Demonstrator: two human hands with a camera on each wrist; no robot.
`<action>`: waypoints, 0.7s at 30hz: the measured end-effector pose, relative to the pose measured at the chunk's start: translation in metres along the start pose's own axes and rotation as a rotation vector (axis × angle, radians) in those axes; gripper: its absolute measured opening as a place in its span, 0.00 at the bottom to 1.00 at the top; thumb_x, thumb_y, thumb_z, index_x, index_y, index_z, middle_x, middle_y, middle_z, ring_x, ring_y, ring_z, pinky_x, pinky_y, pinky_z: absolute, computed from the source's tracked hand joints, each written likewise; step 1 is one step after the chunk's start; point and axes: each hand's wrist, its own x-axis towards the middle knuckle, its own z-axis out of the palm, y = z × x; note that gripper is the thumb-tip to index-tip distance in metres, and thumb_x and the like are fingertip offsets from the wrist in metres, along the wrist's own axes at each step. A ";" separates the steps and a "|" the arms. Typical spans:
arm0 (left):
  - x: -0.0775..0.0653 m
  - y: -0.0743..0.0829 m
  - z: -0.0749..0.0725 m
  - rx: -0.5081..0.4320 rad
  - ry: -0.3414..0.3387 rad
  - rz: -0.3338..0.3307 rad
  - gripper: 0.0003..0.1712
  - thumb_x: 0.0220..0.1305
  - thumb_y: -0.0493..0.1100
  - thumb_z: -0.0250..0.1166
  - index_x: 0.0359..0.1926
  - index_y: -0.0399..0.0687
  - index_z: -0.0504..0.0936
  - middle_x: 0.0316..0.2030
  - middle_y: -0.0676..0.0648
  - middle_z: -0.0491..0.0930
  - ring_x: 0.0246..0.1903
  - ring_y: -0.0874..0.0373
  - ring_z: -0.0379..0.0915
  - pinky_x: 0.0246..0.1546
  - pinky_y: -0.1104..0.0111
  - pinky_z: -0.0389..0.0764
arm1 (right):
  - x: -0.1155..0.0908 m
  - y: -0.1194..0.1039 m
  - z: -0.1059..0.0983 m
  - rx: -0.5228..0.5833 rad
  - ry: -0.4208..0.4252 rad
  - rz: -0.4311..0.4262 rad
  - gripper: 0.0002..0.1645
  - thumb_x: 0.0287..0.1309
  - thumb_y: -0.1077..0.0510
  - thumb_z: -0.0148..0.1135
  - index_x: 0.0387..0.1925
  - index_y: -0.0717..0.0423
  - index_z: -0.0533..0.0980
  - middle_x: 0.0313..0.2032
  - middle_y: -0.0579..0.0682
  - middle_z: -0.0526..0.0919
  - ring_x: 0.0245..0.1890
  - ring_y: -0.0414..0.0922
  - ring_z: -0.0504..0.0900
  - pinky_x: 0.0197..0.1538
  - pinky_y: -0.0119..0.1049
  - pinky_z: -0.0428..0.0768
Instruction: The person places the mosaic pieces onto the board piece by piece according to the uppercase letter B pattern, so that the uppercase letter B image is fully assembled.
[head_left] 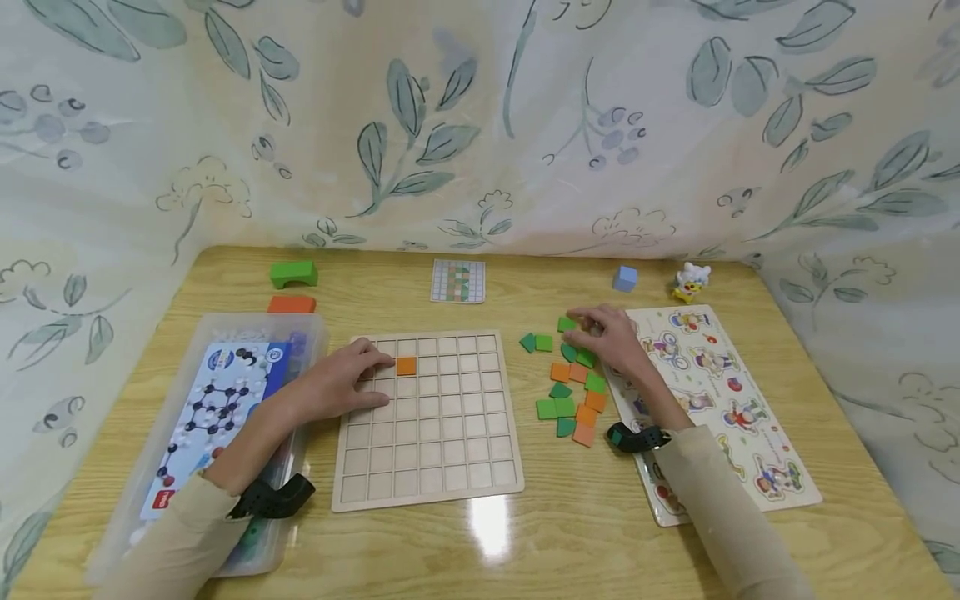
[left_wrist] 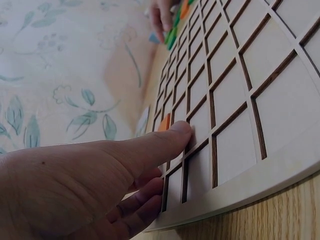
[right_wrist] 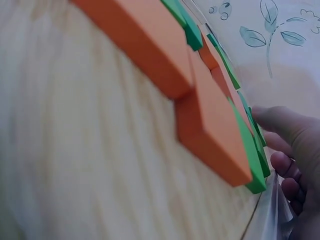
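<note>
Across the tabletop (head_left: 405,550) and left of the grid board (head_left: 442,433), here's a clear plastic box (head_left: 319,333), with a molecule-picture sheet (head_left: 217,408) in it and small white and purple pieces showing around that! Right of the board, a picture puzzle (head_left: 716,396) lies flat. Now the board's left side: the left hand (head_left: 348,379) rests there, grip relaxed, thumb and fingers apart. Right of the board, the right hand (head_left: 611,337) has bent fingers; whether its grip pinches anything, I can't tell. Beyond the board's far edge, a pattern card (head_left: 458,282). Right of the board, by that right hand, loose tiles (head_left: 566,407), green and orange. And inside the board, one orange tile (head_left: 406,366), second row from the far edge!
</note>
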 end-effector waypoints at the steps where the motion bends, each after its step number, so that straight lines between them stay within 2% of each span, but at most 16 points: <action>1: 0.000 0.000 0.000 -0.001 0.001 0.003 0.28 0.59 0.47 0.70 0.58 0.40 0.77 0.39 0.47 0.72 0.34 0.59 0.63 0.36 0.69 0.66 | 0.000 0.000 0.000 -0.003 0.002 0.001 0.25 0.60 0.48 0.66 0.56 0.53 0.78 0.40 0.53 0.74 0.39 0.47 0.62 0.44 0.42 0.57; 14: 0.001 0.000 0.002 -0.008 0.001 0.020 0.27 0.60 0.46 0.69 0.58 0.39 0.77 0.39 0.47 0.71 0.34 0.60 0.63 0.35 0.69 0.66 | -0.002 0.001 0.001 -0.025 0.020 -0.023 0.22 0.60 0.52 0.66 0.54 0.54 0.79 0.40 0.55 0.75 0.40 0.48 0.63 0.43 0.41 0.58; 21: 0.000 -0.001 0.000 -0.002 -0.007 -0.003 0.28 0.60 0.46 0.69 0.59 0.40 0.77 0.41 0.46 0.72 0.35 0.58 0.63 0.36 0.68 0.66 | -0.001 0.000 0.003 -0.016 0.026 -0.036 0.22 0.59 0.51 0.67 0.54 0.52 0.80 0.40 0.54 0.75 0.39 0.48 0.63 0.43 0.40 0.58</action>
